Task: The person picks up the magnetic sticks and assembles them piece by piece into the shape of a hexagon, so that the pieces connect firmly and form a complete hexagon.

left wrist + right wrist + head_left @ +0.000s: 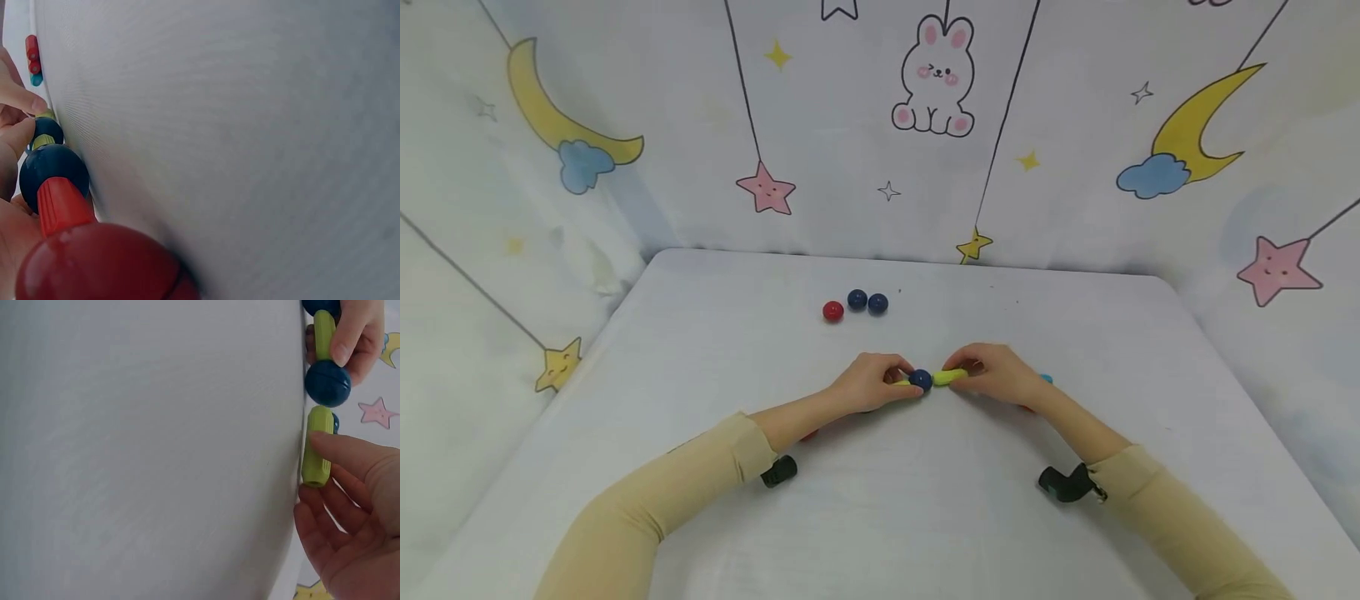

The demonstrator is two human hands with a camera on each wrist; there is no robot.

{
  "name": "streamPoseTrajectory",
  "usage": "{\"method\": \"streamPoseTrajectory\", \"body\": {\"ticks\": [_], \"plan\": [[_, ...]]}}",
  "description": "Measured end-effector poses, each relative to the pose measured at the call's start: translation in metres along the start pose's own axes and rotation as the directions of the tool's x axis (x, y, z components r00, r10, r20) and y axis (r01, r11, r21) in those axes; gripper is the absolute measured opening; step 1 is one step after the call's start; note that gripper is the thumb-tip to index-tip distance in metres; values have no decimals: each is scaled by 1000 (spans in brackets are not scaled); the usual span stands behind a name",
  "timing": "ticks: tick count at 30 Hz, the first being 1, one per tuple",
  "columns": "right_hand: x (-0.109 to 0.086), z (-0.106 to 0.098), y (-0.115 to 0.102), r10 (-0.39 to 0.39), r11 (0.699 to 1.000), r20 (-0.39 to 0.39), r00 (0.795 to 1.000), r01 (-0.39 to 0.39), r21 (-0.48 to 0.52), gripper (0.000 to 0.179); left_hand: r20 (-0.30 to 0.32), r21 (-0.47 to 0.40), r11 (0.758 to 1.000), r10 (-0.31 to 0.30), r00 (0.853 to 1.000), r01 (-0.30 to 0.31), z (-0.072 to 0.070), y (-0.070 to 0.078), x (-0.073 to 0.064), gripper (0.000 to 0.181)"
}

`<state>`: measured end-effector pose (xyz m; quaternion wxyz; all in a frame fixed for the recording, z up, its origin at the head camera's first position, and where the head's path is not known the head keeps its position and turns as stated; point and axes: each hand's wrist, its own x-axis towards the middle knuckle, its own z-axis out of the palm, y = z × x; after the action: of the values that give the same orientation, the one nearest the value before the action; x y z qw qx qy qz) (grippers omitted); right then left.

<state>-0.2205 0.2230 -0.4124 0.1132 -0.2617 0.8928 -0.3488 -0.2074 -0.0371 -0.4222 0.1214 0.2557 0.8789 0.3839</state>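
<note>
At table centre, both hands (872, 383) (996, 377) pinching green rods (950, 377) beside blue ball (920, 380)

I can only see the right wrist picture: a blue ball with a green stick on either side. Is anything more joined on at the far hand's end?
Observer: Yes. In the left wrist view the left hand holds a longer chain. After its green stick comes a second blue ball, then a red stick and a red ball.
Visitor: Are any spare balls lying about?
Observer: The head view shows three loose ones farther back on the table: a red loose ball and two dark blue loose balls.
Visitor: And spare sticks?
Observer: The left wrist view shows red pieces and a teal piece beyond the hands.
</note>
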Motion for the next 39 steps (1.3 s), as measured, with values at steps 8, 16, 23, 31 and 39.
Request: {"method": "streamPoseTrajectory", "body": {"ticks": [8, 16, 23, 31, 39], "plan": [[6, 3, -8, -53, 998, 18, 998, 53, 28, 25, -10, 3, 1000, 21, 1000, -21, -3, -4, -4, 35], [13, 10, -13, -71, 996, 45, 996, 69, 49, 25, -36, 26, 998, 64, 997, -63, -8, -5, -5, 37], [22, 19, -20, -105, 992, 67, 992, 100, 75, 24, -42, 54, 996, 79, 996, -76, -9, -5, -5, 29], [43, 21, -24, -19, 996, 64, 998, 14, 90, 23, -62, 36, 998, 51, 997, -49, -9, -6, -8, 18], [107, 22, -21, 208, 968, -101, 973, -190, 165, 46, -78, 37, 998, 44, 996, -41, -9, -7, -11, 17]]}}
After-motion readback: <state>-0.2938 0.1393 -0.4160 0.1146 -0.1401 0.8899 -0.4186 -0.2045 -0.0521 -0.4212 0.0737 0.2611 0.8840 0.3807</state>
